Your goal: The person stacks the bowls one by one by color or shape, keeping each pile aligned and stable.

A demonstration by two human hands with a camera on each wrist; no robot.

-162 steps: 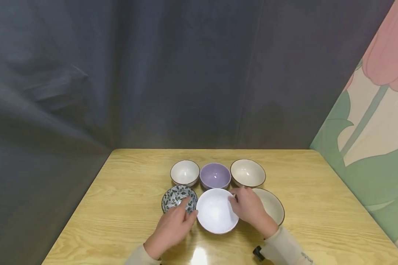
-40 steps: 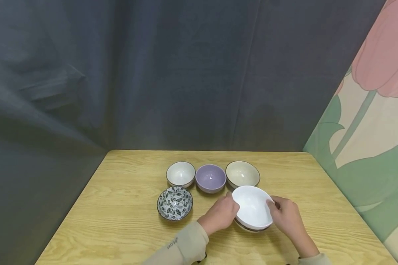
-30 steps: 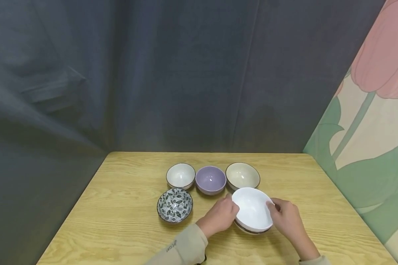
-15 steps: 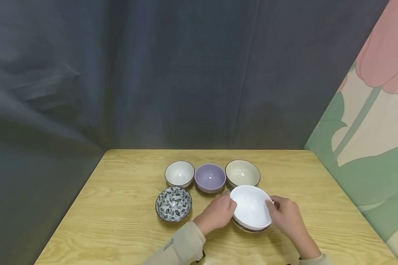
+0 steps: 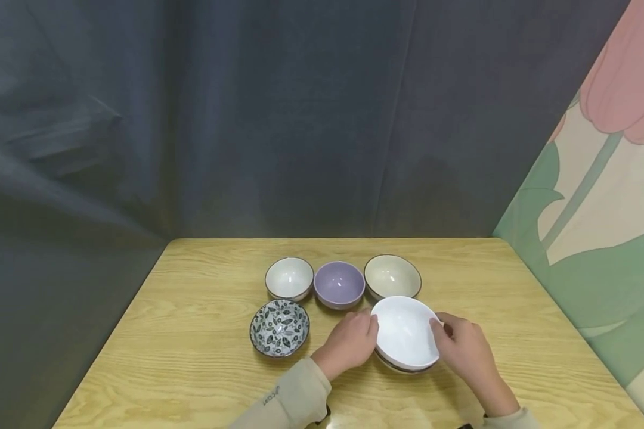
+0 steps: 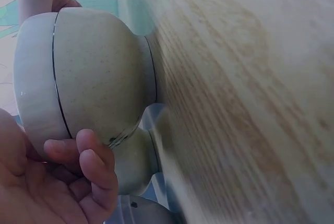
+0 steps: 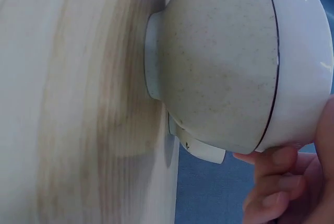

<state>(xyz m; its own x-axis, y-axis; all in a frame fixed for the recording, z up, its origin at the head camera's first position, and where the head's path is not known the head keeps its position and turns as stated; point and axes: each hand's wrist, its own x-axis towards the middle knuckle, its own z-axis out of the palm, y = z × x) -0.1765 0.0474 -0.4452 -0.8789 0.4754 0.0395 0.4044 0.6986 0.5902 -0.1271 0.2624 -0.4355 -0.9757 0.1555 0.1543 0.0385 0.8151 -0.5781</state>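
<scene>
A white bowl [image 5: 405,332] sits nested in a cream bowl with a dark rim [image 6: 99,72], which stands on the table. The left hand [image 5: 351,341] grips the white bowl's left side, fingers curled at the rim. On the opposite side the right hand [image 5: 464,348] pinches its rim, thumb inside and fingers outside. In the right wrist view the white bowl [image 7: 302,62] rises above the rim of the cream bowl [image 7: 219,62], and the fingertips lie just under its wall.
Behind stand a small white bowl [image 5: 289,278], a purple bowl [image 5: 339,285] and another cream bowl [image 5: 392,277] in a row. A leaf-patterned bowl [image 5: 279,328] is at the front left. A dark curtain [image 5: 300,119] hangs behind the wooden table [image 5: 166,357].
Since the earliest frame, the white bowl has moved right onto the front cream bowl, and the left hand has moved from beside the patterned bowl to grip it. Lately both hands have stayed nearly still.
</scene>
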